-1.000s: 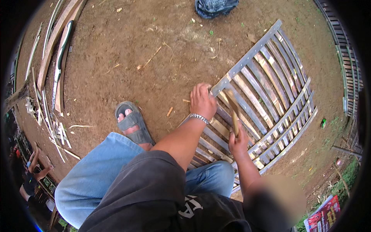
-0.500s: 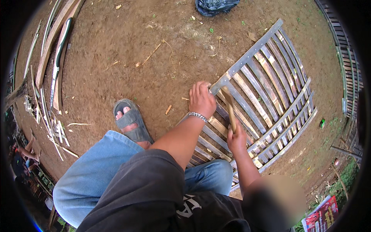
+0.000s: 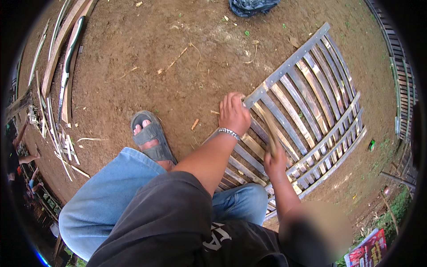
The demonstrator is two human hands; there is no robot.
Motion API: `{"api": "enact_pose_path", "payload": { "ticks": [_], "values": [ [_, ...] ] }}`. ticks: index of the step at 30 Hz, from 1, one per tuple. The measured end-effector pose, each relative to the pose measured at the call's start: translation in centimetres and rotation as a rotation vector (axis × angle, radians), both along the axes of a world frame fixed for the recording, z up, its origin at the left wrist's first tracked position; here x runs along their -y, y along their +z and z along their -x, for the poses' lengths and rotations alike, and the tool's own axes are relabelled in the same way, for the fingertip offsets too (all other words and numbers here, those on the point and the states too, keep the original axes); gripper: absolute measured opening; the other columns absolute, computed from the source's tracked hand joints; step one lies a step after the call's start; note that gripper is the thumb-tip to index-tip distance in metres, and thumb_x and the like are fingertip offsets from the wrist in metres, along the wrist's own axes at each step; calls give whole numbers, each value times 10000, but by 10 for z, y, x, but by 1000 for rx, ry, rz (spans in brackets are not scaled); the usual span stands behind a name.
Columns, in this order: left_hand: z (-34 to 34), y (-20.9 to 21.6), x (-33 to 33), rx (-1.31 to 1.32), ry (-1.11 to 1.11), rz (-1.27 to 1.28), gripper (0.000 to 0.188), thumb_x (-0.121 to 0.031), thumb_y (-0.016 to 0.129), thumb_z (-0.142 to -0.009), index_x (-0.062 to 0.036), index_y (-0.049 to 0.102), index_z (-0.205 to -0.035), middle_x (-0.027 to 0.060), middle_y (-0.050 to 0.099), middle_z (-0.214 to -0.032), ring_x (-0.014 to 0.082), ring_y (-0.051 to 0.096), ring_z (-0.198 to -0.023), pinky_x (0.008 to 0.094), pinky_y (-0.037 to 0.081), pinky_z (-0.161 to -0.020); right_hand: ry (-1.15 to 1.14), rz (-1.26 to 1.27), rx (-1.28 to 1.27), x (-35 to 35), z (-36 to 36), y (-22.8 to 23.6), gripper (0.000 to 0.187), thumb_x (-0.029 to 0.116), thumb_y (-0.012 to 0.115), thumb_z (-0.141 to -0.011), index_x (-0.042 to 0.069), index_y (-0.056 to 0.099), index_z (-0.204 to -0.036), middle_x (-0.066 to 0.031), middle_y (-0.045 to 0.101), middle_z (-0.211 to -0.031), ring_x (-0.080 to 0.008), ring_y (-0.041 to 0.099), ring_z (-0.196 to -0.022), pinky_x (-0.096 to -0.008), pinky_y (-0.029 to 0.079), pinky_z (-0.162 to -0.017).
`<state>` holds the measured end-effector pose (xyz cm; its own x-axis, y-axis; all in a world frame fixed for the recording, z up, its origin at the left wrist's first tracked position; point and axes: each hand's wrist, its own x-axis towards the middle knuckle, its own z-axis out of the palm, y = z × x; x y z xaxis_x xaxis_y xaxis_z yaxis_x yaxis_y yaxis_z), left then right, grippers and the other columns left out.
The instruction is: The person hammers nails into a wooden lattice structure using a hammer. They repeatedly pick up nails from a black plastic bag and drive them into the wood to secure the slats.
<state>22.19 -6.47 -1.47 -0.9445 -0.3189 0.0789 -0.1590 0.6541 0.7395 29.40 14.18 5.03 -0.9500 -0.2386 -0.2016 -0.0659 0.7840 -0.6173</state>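
A curved panel of wooden slats (image 3: 307, 82) lies tilted across the ground to my right, joined by a grey edge rail (image 3: 284, 66) with small nail-like dots. My left hand (image 3: 235, 115), a chain bracelet at its wrist, is closed over this rail; its fingers hide part of it and anything small between them. In my right hand (image 3: 275, 162) is what looks like a hammer (image 3: 268, 122), gripped low on its wooden handle. Its far end reaches over the panel beside the rail, close to my left hand, and its head is hard to make out.
Long planks (image 3: 55, 58), a green-and-black-handled saw (image 3: 73, 46) and thin split strips (image 3: 66, 149) lie at the left. A black plastic bag (image 3: 253, 6) sits at the top. Another slatted piece (image 3: 402, 84) stands along the right edge. A person's arm (image 3: 27, 158) shows far left.
The hammer has shifted slightly down and right with my right hand, its handle now steeper. My left hand stays on the rail. At the far left, the other person's arms have moved.
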Motion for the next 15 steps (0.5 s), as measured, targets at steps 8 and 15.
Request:
{"api": "enact_pose_path", "payload": {
  "ticks": [8, 15],
  "values": [
    [2, 7, 1, 24, -4, -25, 356, -18, 586, -805, -37, 478, -1144, 211, 556, -1145, 426, 549, -1094, 529, 421, -972, 14, -7, -81, -6, -5, -1, 526, -29, 650, -830, 42, 546, -1340, -224, 678, -1165, -428, 691, -982, -475, 568, -854],
    [1, 5, -2, 16, -10, -50, 348, -18, 580, -811, -30, 478, -1144, 219, 552, -1140, 429, 545, -1092, 531, 419, -971, 95, 101, -189, -28, 11, -8, 588, -26, 663, -808, 88, 547, -1374, -217, 670, -1242, -417, 678, -1057, -462, 568, -906]
  ]
}}
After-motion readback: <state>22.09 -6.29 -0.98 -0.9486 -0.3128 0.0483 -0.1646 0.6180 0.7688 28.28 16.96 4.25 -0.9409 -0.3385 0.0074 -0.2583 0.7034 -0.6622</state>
